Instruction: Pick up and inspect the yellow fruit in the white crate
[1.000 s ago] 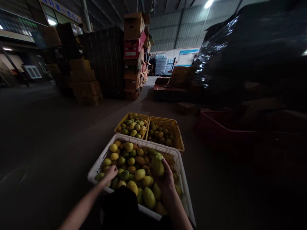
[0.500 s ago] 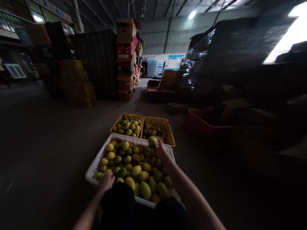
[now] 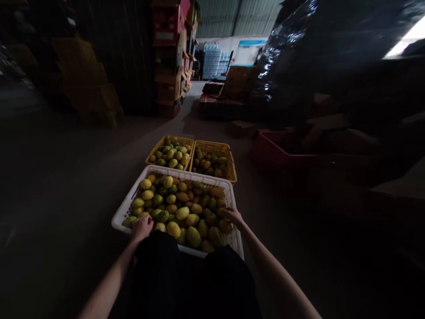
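The right hand (image 3: 233,216), which had held a fruit over the crates, was back at the white crate's (image 3: 141,174) fruit (image 3: 182,213), its grip unclear, while the left hand (image 3: 142,227) stayed loosely curled.

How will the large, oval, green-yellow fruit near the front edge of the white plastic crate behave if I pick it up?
The large fruit is probably stiff, since it looks plump with no visible sagging. Its rounded shape suggests that it may roll on flat ground. Inside the white crate, the fruits around it likely limit that.
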Available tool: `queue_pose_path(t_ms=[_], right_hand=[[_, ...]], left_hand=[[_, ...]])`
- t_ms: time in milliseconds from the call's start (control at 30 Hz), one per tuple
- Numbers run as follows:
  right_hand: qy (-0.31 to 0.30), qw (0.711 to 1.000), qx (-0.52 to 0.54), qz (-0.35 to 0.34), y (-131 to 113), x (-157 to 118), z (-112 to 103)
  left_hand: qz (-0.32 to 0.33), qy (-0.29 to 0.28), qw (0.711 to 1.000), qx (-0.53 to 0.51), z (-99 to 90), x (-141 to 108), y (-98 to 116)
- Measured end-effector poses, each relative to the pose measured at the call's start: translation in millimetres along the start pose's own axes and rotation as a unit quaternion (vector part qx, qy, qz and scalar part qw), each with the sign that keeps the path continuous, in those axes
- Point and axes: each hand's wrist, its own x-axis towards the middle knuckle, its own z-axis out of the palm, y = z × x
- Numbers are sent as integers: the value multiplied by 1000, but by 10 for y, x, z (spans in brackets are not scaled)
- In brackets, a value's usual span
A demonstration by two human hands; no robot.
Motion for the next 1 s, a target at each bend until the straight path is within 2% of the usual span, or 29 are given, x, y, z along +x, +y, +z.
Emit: queue_pose_path(t_ms=[100,233,367,467,600,700,767,867,933,1000], right_hand=[[-45,990,-133,7,76,78,111],[-95,965,-242,-35,85,80,358],[-114,949,-290,-51,77,23,570],[-105,956,-269,-47,24,10,600],[-55,983,-165,-52,-216,49,526],[-11,996,-31,-86,-590,104,460],[-1,990,72,-117,-913,107,405],[-6,962,215,-170,-1397,-17,280],[-52,896,385,-216,-1638,-187,185],[-79,872,429,-222,-1760,-385,131]], left_hand=[[-4,-1,1000,-3,3,-4,-23],[-14,-1,1000,0,8,-6,-37],[-24,-4,1000,6,-8,-14,-22],[-31,-4,1000,3,-35,-27,8],[-40,-1,999,-8,-78,-50,54],[-43,-3,999,-17,-105,-64,71],[-46,-2,999,-20,-115,-70,73],[-51,1,998,-21,-119,-66,70],[-51,-2,998,-21,-119,-56,70],[-49,-5,999,-21,-122,-47,72]])
